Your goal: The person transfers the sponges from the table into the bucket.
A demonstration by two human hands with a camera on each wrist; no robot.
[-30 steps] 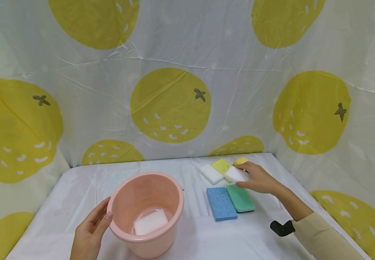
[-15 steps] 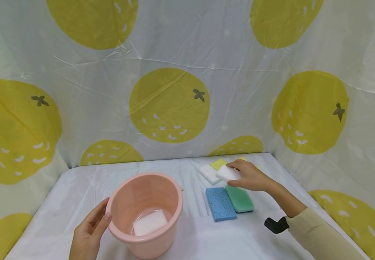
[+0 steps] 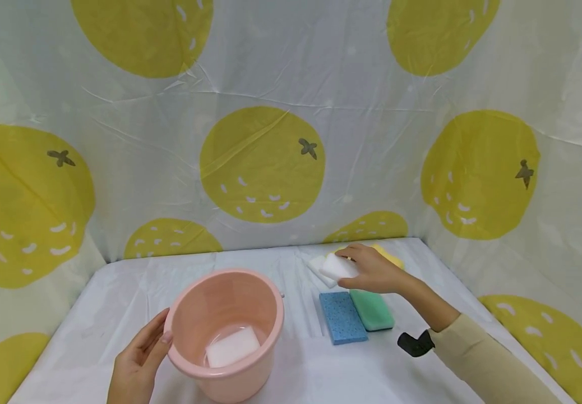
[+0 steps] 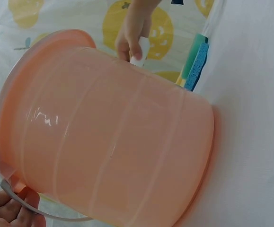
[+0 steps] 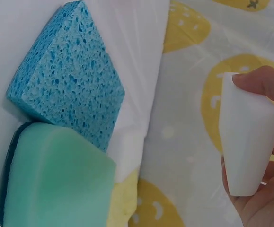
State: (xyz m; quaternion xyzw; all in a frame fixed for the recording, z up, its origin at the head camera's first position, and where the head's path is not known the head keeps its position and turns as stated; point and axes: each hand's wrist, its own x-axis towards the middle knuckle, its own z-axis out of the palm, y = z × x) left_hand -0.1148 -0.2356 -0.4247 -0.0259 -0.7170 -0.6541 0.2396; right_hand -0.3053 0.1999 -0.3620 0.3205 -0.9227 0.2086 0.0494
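My right hand pinches a white sponge and holds it just above the table, over the far row of sponges; the right wrist view shows that white sponge between thumb and fingers. My left hand rests against the left side of a pink bucket, its fingers lying along the wall below the rim. Inside the bucket lies another white sponge. In the left wrist view the pink bucket fills the picture, with my fingertips at its wire handle.
On the white table cover lie a blue sponge, a green sponge, a white sponge and a yellow sponge behind my hand. A lemon-print curtain walls the back and both sides.
My right hand has carried the white sponge to the left, toward the bucket, and slightly up. The left hand and the bucket have stayed in place.
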